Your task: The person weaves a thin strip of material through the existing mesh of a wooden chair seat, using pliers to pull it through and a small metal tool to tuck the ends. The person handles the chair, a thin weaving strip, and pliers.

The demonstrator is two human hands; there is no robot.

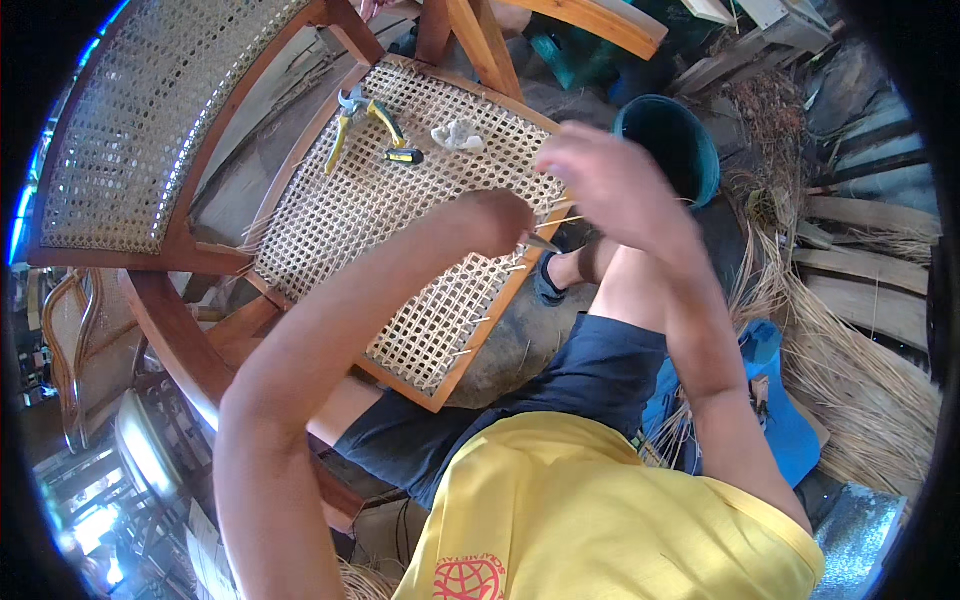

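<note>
Head view: the left hand [495,222] was bent into a fist around a pointed metal tool [543,243], above the right part of the woven cane seat [400,190]. That seat stood in front of the person, within a wooden chair frame, and short cane ends stuck out along its right side. Right of the left hand, the right hand [605,180] hung blurred near the seat's edge; whether it pinched anything could not be told. Pliers [352,103] and a white lump [458,136] lay on the far part, with a green bucket [710,170] farther right.
</note>
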